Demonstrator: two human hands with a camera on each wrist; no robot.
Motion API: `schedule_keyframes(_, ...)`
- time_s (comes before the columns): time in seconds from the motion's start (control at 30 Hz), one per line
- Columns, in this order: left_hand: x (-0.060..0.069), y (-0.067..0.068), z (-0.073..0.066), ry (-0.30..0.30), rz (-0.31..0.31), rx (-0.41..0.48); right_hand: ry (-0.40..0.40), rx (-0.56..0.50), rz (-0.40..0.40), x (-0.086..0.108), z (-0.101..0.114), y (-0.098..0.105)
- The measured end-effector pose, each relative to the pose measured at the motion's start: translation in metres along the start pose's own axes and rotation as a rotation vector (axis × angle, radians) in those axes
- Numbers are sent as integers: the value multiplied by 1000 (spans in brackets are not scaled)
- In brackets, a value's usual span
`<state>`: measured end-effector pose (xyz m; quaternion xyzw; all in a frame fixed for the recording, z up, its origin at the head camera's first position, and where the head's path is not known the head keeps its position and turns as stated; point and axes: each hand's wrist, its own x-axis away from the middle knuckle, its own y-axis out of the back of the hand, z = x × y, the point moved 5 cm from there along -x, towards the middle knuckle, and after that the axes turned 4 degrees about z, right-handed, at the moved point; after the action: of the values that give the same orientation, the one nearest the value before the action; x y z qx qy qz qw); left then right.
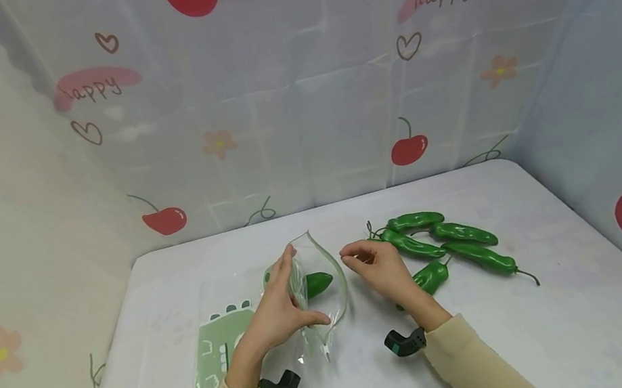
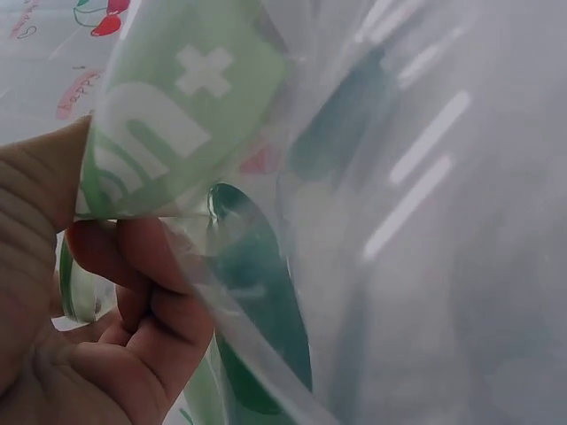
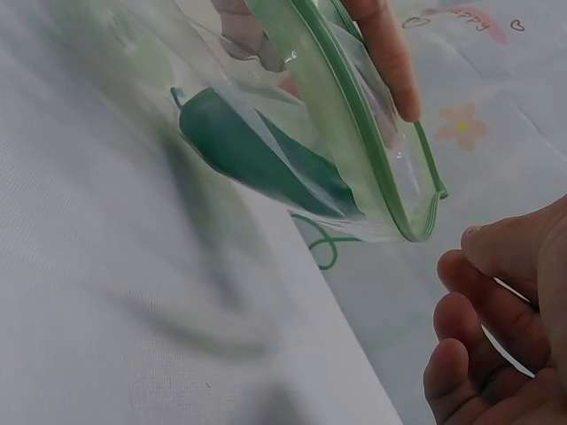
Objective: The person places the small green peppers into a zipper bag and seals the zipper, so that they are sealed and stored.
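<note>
A clear zip bag (image 1: pixel 339 309) with a green-edged mouth stands tilted mid-table, its opening toward the right. My left hand (image 1: pixel 274 317) grips the bag, thumb low and fingers high at its mouth. Inside lies a green pepper (image 1: pixel 318 283), seen through the plastic in both wrist views, its stem end deeper in the bag in the right wrist view (image 3: pixel 266 159). Just right of the mouth, apart from the bag, is my right hand (image 1: pixel 382 271), loosely curled with thumb and forefinger close together and nothing between them.
Several long green peppers (image 1: pixel 466 233) lie loose at the right, one pepper (image 1: pixel 431 277) partly behind my right wrist. A flat bag with a green print (image 1: pixel 206 362) lies at the left, partly under my left forearm. Printed cloth walls (image 1: pixel 311 118) enclose the white table (image 1: pixel 532 335).
</note>
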<state>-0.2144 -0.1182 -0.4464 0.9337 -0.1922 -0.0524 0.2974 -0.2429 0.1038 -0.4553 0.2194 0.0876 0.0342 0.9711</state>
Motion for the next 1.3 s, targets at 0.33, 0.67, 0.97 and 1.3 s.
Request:
schedule_keyframes(0.33, 0, 0, 2, 34, 22, 16, -21, -24, 3, 0, -2, 4)
schedule_keyframes(0.67, 0, 0, 0, 45, 38, 45, -37, -8, 6, -1, -4, 10)
schedule_keyframes(0.97, 0, -2, 2, 57, 53, 66, -63, 31, 60, 3, -8, 27)
schedule_keyframes(1.3, 0, -1, 0, 43, 59, 44, -63, 105, 129, 12, -22, 60)
